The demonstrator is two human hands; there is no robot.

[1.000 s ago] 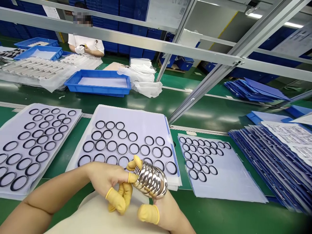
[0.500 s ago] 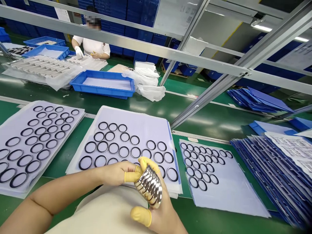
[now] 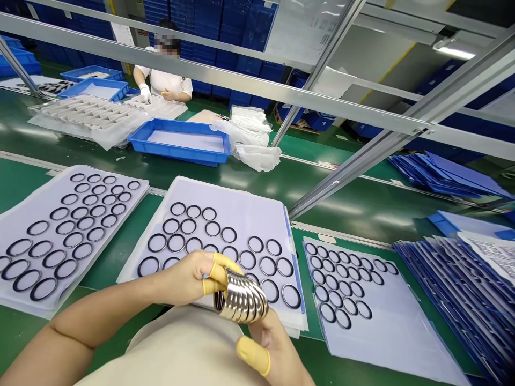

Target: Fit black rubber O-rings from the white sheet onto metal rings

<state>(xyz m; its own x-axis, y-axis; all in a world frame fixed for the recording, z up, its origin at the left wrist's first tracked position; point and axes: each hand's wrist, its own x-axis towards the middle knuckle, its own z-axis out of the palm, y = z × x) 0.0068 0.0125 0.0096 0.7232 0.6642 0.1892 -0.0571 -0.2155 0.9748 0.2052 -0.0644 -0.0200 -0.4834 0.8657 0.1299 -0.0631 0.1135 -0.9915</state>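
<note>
A row of shiny metal rings (image 3: pixel 242 299), stacked face to face, is between my two hands in front of my body. My left hand (image 3: pixel 193 276), with yellow finger cots, pinches the left end of the stack. My right hand (image 3: pixel 277 343) bears the stack at its right end; its fingers are hidden behind or within the rings, and its cot-covered thumb stands apart below. Just beyond lies a white sheet (image 3: pixel 237 201) with dark-edged rings (image 3: pixel 229 234) laid flat in loose rows. My forearms and the held stack cover some of those rings.
More rings lie on a left sheet (image 3: pixel 24 203) and a right sheet (image 3: pixel 386 321). Stacked blue sheets (image 3: pixel 450 300) stand at the right. Across the bench are a blue tray (image 3: pixel 139 145), wrapped white pieces (image 3: pixel 92 115) and a co-worker (image 3: pixel 171 80). A metal frame (image 3: pixel 354 171) crosses the view.
The ring stack has turned from slanting down to nearly level. My left hand has shifted slightly up, and my right thumb has moved right. The whole view has swung a little left.
</note>
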